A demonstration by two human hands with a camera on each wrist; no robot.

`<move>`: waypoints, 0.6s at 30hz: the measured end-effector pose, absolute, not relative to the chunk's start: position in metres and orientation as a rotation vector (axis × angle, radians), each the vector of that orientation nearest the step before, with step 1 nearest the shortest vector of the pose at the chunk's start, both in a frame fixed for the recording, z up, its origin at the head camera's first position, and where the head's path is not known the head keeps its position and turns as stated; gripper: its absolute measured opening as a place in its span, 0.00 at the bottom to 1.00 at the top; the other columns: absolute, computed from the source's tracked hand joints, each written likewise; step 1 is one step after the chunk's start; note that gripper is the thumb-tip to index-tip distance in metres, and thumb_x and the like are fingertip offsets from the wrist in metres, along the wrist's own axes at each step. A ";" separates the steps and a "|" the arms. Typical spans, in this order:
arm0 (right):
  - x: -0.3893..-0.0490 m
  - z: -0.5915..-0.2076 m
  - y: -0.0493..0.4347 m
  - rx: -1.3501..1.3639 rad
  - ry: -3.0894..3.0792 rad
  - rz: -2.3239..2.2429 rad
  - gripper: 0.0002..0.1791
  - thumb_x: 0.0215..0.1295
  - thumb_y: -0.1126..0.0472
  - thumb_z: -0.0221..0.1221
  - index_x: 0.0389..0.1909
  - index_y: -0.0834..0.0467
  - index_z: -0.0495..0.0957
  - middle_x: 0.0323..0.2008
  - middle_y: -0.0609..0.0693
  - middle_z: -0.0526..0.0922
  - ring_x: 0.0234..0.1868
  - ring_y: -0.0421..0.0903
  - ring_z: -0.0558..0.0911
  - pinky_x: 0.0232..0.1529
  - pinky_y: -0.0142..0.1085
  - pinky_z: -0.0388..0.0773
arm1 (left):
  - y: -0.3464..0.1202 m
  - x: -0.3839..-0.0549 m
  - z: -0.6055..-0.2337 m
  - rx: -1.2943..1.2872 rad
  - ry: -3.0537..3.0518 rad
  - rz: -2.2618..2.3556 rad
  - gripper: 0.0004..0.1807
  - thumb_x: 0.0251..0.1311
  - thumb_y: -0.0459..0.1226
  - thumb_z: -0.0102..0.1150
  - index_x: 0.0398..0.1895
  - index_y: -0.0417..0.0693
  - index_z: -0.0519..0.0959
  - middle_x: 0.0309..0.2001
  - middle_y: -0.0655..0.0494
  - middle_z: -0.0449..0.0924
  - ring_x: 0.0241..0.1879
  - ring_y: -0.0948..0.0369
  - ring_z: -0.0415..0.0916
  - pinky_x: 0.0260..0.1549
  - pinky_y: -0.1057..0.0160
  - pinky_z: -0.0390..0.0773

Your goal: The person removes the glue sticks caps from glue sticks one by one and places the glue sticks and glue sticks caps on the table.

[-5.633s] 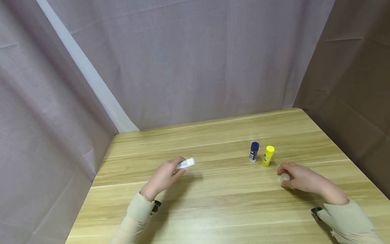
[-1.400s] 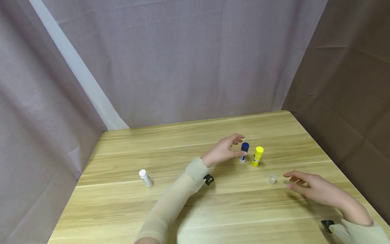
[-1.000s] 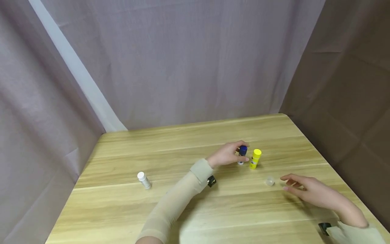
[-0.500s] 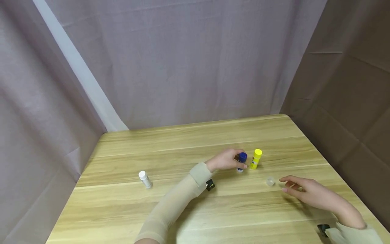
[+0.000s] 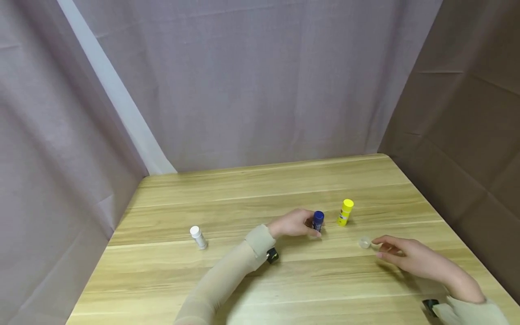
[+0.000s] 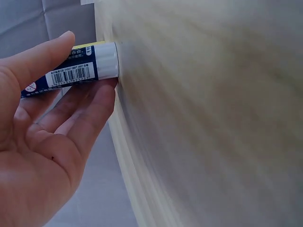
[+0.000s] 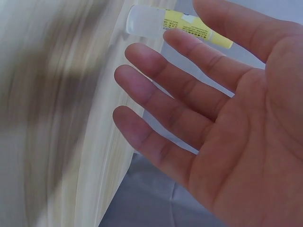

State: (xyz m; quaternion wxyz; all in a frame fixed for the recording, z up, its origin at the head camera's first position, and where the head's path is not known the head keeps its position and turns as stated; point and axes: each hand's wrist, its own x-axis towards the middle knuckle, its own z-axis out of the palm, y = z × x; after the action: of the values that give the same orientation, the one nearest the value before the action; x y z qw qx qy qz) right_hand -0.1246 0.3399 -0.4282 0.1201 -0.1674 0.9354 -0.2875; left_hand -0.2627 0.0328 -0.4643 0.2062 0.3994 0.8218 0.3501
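Observation:
My left hand [image 5: 294, 223] grips a dark blue glue stick [image 5: 318, 220] between thumb and fingers; it is upright. In the left wrist view, the glue stick's white end [image 6: 107, 60] is right at the table surface, with a barcode label beside my thumb. My right hand [image 5: 414, 258] holds nothing, its fingers relaxed, next to a small translucent round cap-like piece [image 5: 364, 242] on the table. A yellow glue stick [image 5: 345, 212] stands right of the blue one. In the right wrist view, the translucent piece [image 7: 144, 21] overlaps the yellow glue stick [image 7: 194, 27] beyond my fingers.
A white glue-stick-shaped tube [image 5: 198, 238] stands upright on the left part of the wooden table [image 5: 252, 194]. Grey curtains [image 5: 243, 90] hang behind and to the left, with a brown cloth [image 5: 467, 113] along the right side.
My left hand set down the white tube at left, then reached right and took hold of the blue glue stick, drawing it nearer. My right hand let go of the translucent piece.

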 end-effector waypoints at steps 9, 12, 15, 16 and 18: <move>-0.128 -0.429 0.338 -0.519 2.722 -0.855 0.20 0.74 0.53 0.59 0.59 0.61 0.76 0.45 0.48 0.82 0.41 0.41 0.82 0.37 0.34 0.79 | 0.030 -0.261 -0.466 1.122 2.307 0.963 0.19 0.62 0.40 0.70 0.54 0.42 0.81 0.45 0.58 0.86 0.41 0.73 0.78 0.45 0.76 0.74; -0.131 -0.429 0.337 -0.523 2.720 -0.849 0.20 0.74 0.53 0.59 0.59 0.61 0.76 0.45 0.49 0.82 0.41 0.41 0.82 0.37 0.34 0.79 | 0.028 -0.262 -0.465 1.112 2.309 0.973 0.18 0.63 0.39 0.69 0.53 0.41 0.81 0.45 0.58 0.86 0.41 0.72 0.78 0.44 0.75 0.75; -0.134 -0.430 0.337 -0.546 2.741 -0.847 0.19 0.74 0.54 0.59 0.58 0.61 0.77 0.44 0.46 0.82 0.41 0.38 0.81 0.37 0.34 0.79 | 0.026 -0.263 -0.464 1.111 2.313 0.973 0.18 0.63 0.40 0.69 0.54 0.41 0.81 0.47 0.57 0.86 0.42 0.71 0.79 0.45 0.75 0.75; -0.135 -0.430 0.337 -0.561 2.751 -0.845 0.19 0.74 0.54 0.59 0.58 0.61 0.77 0.44 0.45 0.82 0.41 0.36 0.80 0.37 0.34 0.79 | 0.025 -0.263 -0.464 1.116 2.314 0.969 0.19 0.64 0.40 0.69 0.54 0.41 0.80 0.47 0.57 0.85 0.42 0.71 0.79 0.45 0.76 0.75; -0.137 -0.430 0.336 -0.590 2.775 -0.841 0.18 0.74 0.55 0.60 0.57 0.60 0.78 0.42 0.43 0.83 0.41 0.34 0.79 0.37 0.34 0.79 | 0.023 -0.263 -0.464 1.115 2.319 0.963 0.18 0.64 0.40 0.68 0.53 0.41 0.80 0.46 0.57 0.85 0.42 0.71 0.79 0.45 0.76 0.75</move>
State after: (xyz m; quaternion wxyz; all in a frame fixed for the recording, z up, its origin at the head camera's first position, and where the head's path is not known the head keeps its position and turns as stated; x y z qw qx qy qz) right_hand -0.1365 0.3360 -0.4299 0.0910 -0.1985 0.9339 -0.2831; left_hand -0.2633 0.0234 -0.4642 0.1958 0.3981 0.8277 0.3437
